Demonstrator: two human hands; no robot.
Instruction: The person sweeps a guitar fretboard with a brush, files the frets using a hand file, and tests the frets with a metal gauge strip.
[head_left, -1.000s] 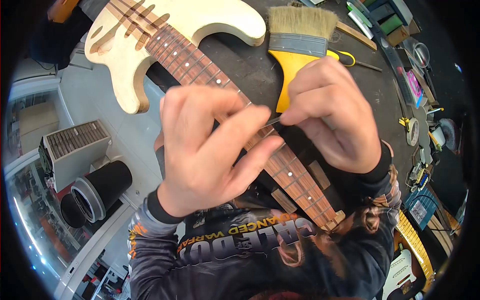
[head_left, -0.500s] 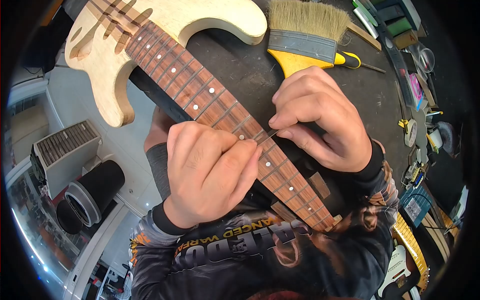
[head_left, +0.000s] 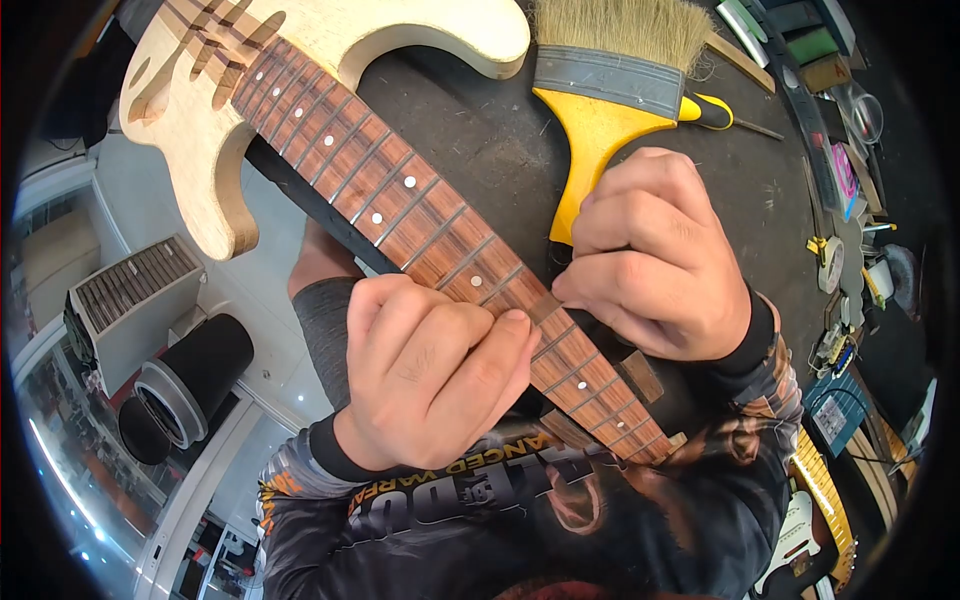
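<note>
An unfinished guitar lies diagonally before me, its rosewood fretboard (head_left: 440, 225) showing metal frets and white dot inlays. Its pale, bare wooden body (head_left: 190, 170) is at the upper left. My left hand (head_left: 435, 370) is closed at the fretboard's near edge, thumb and fingers pinched over the wood. Across the neck, my right hand (head_left: 660, 255) is curled closed with its fingertips at the opposite edge. Something thin may run between the two pinches over the frets, but the fingers hide it. A wide yellow-handled brush (head_left: 610, 100) lies just beyond my right hand.
The guitar is over a dark work surface (head_left: 480, 130). Small wooden blocks (head_left: 640, 377) flank the neck near its end. Tools and boxes line the right side, with a tape measure (head_left: 828, 262) and another guitar (head_left: 825, 500). A black bin (head_left: 195, 385) stands lower left.
Both hands have moved a little down the neck toward the headstock end. My right hand has closed in to the fretboard's edge, and more of the brush handle shows.
</note>
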